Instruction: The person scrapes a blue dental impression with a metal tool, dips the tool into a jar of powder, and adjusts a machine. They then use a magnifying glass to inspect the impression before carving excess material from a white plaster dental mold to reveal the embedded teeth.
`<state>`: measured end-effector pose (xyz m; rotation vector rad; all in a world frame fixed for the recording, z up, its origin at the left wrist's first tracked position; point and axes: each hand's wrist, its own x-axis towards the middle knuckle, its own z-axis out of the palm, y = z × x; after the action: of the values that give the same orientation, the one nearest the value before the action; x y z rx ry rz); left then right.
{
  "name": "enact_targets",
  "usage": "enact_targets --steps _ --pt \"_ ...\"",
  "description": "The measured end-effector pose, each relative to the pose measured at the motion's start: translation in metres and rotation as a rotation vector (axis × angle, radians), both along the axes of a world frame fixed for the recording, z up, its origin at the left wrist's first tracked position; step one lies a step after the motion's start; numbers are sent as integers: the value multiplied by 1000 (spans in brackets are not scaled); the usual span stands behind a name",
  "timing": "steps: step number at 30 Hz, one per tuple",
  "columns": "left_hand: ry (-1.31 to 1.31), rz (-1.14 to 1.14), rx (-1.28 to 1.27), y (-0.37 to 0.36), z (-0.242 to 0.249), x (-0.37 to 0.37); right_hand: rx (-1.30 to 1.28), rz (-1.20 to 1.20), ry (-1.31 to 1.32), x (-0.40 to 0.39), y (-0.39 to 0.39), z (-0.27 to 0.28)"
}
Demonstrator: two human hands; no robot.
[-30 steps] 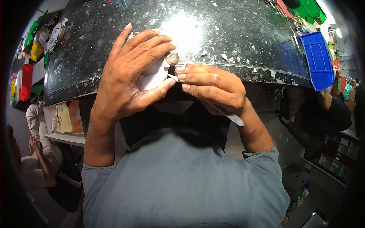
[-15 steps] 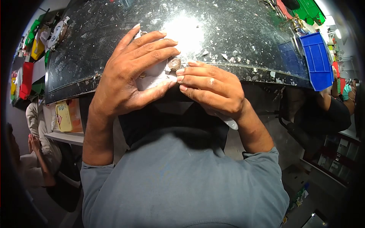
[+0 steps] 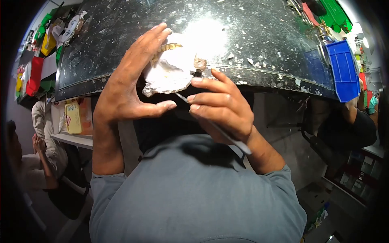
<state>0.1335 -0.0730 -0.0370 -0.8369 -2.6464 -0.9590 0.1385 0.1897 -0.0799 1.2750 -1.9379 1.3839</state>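
A white plaster dental cast (image 3: 172, 73) with a curved row of yellowish teeth (image 3: 171, 46) sits at the table's near edge, its rough lower rim facing me. My left hand (image 3: 129, 77) curves open around its left side. The fingers reach along the far left of the cast, and the thumb stands apart below its near rim. In my right hand (image 3: 225, 103) is a slim metal spatula (image 3: 222, 131), its thin tip pointing at the cast's near rim and its broader end toward my forearm. A small brown lump (image 3: 199, 63) lies at the cast's right side.
The black table (image 3: 121, 40) is scattered with white plaster flakes. A blue bin (image 3: 343, 71) stands at the right edge, with a green bin (image 3: 333, 15) behind it. Another person's hands (image 3: 38, 143) show at the left, past a yellow container (image 3: 73, 118).
My left thumb has lifted off the plaster, uncovering the cast and its teeth. My right hand has moved slightly down and left, bringing the spatula's thin tip into view.
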Motion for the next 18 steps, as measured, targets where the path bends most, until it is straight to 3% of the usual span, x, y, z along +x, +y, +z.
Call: enact_targets --steps 3,18 --pt "-52 -89 31 -10 0 -4 -4 9 23 2 -12 -4" --pt "-105 -111 63 -18 -7 -6 66 59 66 -19 -18 6"
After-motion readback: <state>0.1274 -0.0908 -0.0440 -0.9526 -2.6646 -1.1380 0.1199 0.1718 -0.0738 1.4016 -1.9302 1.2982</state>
